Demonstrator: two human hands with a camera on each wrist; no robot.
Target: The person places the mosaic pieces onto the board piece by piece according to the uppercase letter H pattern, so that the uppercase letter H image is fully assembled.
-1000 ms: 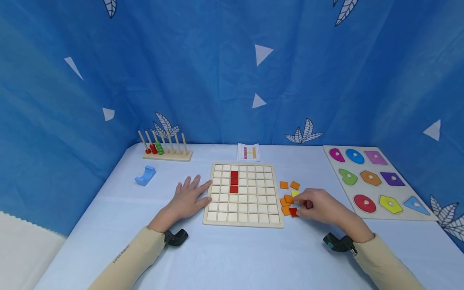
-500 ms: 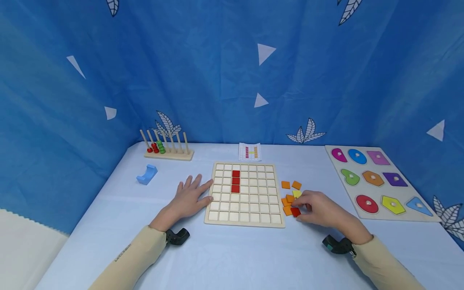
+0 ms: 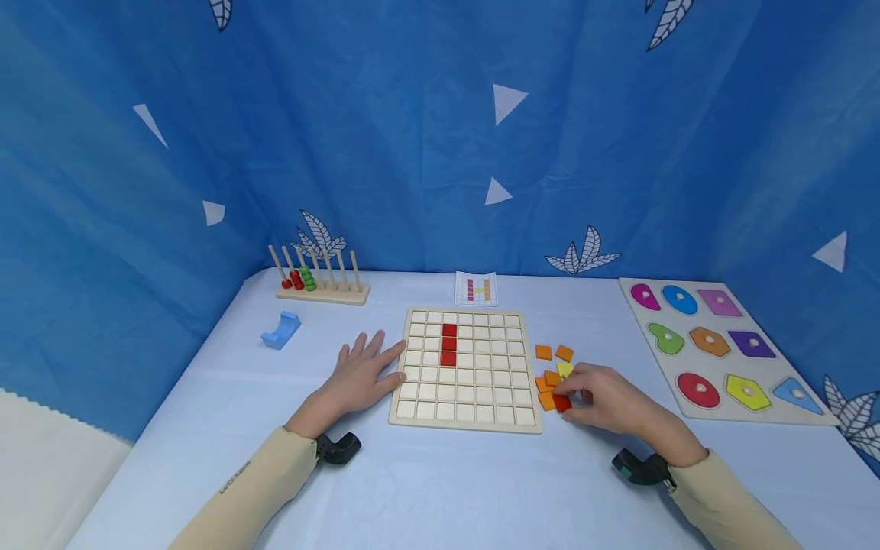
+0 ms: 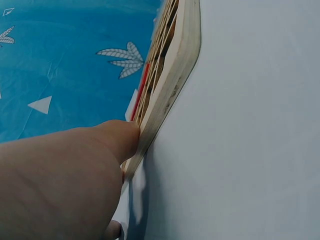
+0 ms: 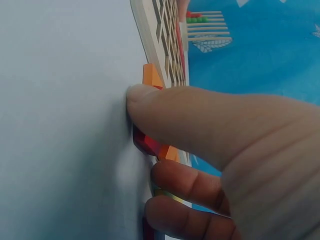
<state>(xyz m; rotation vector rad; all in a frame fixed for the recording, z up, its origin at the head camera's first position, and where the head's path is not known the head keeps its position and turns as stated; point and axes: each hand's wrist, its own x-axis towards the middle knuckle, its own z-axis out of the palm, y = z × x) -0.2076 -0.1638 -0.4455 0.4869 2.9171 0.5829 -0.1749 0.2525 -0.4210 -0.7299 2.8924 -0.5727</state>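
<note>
A wooden grid board (image 3: 465, 428) lies mid-table, with three red tiles (image 3: 448, 344) in one column of its squares. My left hand (image 3: 357, 380) rests flat beside it, fingers spread, the thumb and index finger touching the board's left edge; the left wrist view shows a finger against the wooden rim (image 4: 167, 95). Right of the board, my right hand (image 3: 608, 401) pinches a loose red tile (image 3: 562, 403) between thumb and index finger. In the right wrist view the thumb covers part of this red tile (image 5: 144, 142). Several orange tiles (image 3: 544, 352) and a yellow tile (image 3: 564, 370) lie around it.
A printed pattern card (image 3: 476, 289) lies behind the board. At the back left stand a peg rack with beads (image 3: 323, 293) and a blue curved block (image 3: 281, 331). A shape puzzle board (image 3: 732, 351) lies at the right, before a blue curtain (image 3: 385, 137).
My right hand's fingers have drawn in from over the tile pile and closed around the near red tile. The left hand stays at the board's edge. The whole view shifts slightly.
</note>
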